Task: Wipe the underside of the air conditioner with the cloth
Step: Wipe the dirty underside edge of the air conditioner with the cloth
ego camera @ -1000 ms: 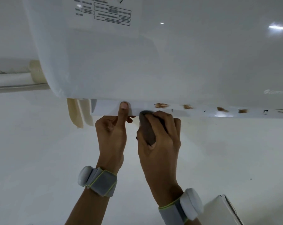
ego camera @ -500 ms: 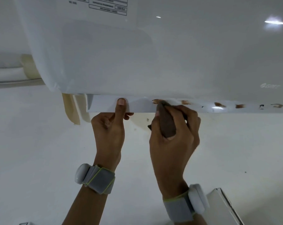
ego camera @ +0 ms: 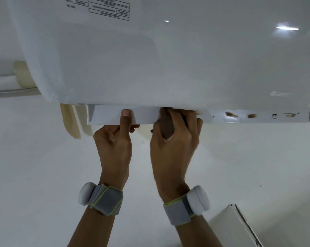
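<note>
Nearest the camera, two bare forearms reach up, each with a grey wristband (ego camera: 105, 199) edged in yellow-green and carrying a white round puck. Below and to the right of the right wrist, a white box corner (ego camera: 234, 227) shows at the frame's bottom edge.

Taking the air conditioner (ego camera: 168, 59) as the landmark, both hands sit at its lower flap (ego camera: 145, 115), a narrow white strip running along the bottom of the glossy white body. The left hand (ego camera: 115, 139) is pinched on the flap's left part: the thumb lies flat on the flap's near face, nail up, and the curled fingers tuck behind its lower edge. Just to the right of it, close but apart, the right hand (ego camera: 173, 139) is closed tight around a bunched dark brown cloth (ego camera: 166, 127). The cloth fills the palm, shows between thumb and fingers, and its upper end presses against the flap right where the flap meets the body; the fingers wrap over it from the right.

Farther right along the flap, beyond the right hand, several brown stains (ego camera: 252, 115) and a few small dark marks dot the white surface. To the left of the unit's lower corner, cream-wrapped pipes (ego camera: 70, 122) hang down, and more wrapped piping runs off left. High on the body sits a printed label (ego camera: 108, 8), its text too blurred to read. Behind everything is a plain white wall (ego camera: 35, 166).
</note>
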A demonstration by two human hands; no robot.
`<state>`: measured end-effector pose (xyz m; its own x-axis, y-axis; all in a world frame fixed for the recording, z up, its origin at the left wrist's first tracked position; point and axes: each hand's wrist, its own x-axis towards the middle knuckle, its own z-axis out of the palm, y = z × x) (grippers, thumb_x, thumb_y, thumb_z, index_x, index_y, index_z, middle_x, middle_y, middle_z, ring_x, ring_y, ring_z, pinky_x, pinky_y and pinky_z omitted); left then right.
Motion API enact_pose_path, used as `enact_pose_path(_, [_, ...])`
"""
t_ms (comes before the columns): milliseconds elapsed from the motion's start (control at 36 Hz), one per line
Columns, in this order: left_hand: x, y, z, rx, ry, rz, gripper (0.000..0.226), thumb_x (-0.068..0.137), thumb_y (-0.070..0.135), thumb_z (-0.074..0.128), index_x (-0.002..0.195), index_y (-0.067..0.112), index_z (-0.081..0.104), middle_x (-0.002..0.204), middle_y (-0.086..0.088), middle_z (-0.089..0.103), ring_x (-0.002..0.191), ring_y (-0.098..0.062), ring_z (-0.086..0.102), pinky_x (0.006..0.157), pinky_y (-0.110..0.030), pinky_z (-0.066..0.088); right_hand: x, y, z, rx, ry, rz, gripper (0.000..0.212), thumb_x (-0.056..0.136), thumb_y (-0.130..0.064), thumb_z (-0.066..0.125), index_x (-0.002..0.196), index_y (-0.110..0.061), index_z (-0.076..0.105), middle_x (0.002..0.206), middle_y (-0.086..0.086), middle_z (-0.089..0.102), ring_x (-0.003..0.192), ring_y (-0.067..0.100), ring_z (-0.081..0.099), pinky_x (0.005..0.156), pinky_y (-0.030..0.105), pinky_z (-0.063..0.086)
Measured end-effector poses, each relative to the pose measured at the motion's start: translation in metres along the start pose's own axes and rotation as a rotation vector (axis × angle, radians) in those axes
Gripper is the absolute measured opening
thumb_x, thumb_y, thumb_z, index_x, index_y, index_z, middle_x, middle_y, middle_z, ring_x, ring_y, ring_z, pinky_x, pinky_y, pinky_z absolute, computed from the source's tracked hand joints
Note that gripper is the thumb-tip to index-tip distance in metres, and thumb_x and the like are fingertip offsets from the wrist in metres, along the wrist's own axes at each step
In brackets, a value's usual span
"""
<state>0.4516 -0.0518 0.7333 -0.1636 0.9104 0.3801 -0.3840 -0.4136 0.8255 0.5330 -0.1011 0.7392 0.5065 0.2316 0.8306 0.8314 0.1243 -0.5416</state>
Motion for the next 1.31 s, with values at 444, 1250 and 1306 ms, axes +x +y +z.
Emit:
enact_pose_path(444, [-0.002,-0.001,0.003,0.010,0.026,-0.006,0.038,0.102,0.030,0.065,0.075,0.004,0.070,0.067,0.012,0.075,0.073,-0.002,0.071,0.073,-0.009,0.051,-0.002,-0.015,0.003,-0.038,-0.012,0.039,0.032,0.096,-0.014,0.078,0.128,-0.009,0.077,0.135,0.007,0.069,0.121,0.028,0.059,0.106,0.033,0.054])
enact_pose_path(1250, [0.000,0.002,-0.001,0.031,0.021,-0.002,0.044,0.101,0.030,0.067,0.080,-0.009,0.070,0.066,0.006,0.074,0.071,-0.007,0.074,0.075,-0.011,0.052,-0.008,-0.001,-0.009,-0.010,-0.163,-0.090,0.030,0.091,-0.010,0.085,0.121,-0.008,0.080,0.123,0.006,0.071,0.117,0.023,0.059,0.098,0.040,0.063])
enact_pose_path(1306, [-0.001,0.004,-0.001,0.032,0.014,0.009,0.044,0.101,0.029,0.067,0.080,-0.009,0.070,0.066,0.003,0.074,0.069,-0.007,0.073,0.075,-0.011,0.052,-0.004,0.007,-0.015,-0.012,-0.181,-0.085,0.028,0.092,-0.010,0.084,0.120,-0.009,0.080,0.123,0.004,0.071,0.116,0.024,0.059,0.093,0.044,0.064])
